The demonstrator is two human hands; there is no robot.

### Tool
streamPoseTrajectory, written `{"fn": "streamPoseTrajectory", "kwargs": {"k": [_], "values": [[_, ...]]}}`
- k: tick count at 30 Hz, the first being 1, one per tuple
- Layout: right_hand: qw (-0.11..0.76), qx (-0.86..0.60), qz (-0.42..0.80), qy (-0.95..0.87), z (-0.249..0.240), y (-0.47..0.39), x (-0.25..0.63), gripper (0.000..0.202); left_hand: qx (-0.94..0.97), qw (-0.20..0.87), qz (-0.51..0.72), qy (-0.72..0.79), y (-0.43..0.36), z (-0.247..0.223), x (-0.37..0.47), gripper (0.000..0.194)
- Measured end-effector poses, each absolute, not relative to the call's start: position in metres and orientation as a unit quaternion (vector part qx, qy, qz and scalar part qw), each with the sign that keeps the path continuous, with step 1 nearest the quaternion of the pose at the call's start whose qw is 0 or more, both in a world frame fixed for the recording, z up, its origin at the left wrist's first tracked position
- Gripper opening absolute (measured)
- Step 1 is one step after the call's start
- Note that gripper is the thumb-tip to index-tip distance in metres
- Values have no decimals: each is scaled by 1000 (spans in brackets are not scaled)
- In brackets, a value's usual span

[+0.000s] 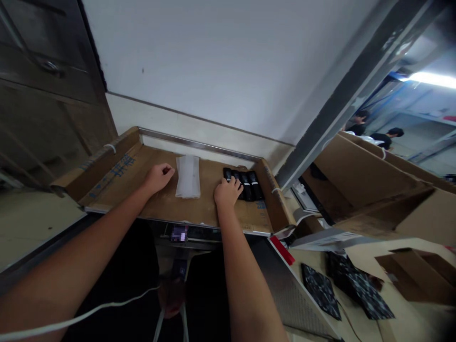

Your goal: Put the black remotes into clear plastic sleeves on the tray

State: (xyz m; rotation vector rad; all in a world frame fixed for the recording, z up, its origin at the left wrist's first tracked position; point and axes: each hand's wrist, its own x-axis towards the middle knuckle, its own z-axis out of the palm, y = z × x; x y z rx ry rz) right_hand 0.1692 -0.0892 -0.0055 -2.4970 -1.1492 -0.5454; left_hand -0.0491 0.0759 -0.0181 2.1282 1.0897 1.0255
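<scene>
On the cardboard-lined bench lies a row of several slim black bundles (pixel 253 185), each with a narrow white band; their exact kind cannot be made out. My right hand (pixel 228 191) reaches over the left end of this row, its fingers curled down on a black bundle and partly covering it. To the left, my left hand (pixel 159 178) hovers over or rests on the cardboard, fingers curled in and nothing visible in them. Between my hands a stack of translucent white plastic bags (pixel 188 176) lies flat, nearer the left hand and not touched by it.
Raised cardboard walls (pixel 272 192) edge the bench at both sides. A white wall (pixel 213 61) rises behind it. Large open cardboard boxes (pixel 370 180) stand at the right, with black patterned packages (pixel 320 289) below. A white cable (pixel 107 306) crosses my lap. Two people are in the far right background.
</scene>
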Motion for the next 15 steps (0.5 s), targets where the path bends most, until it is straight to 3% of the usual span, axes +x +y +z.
{"fn": "streamPoseTrajectory", "kwargs": {"k": [9, 12, 15], "values": [[195, -855, -194, -440, 4, -118, 149, 28, 753, 311, 412, 408, 66, -2, -43, 24], [198, -859, -187, -434, 10, -128, 144, 25, 658, 360, 496, 437, 23, 27, -51, 32], [201, -861, -193, -425, 14, -135, 141, 21, 679, 389, 490, 384, -50, 45, -80, 35]]}}
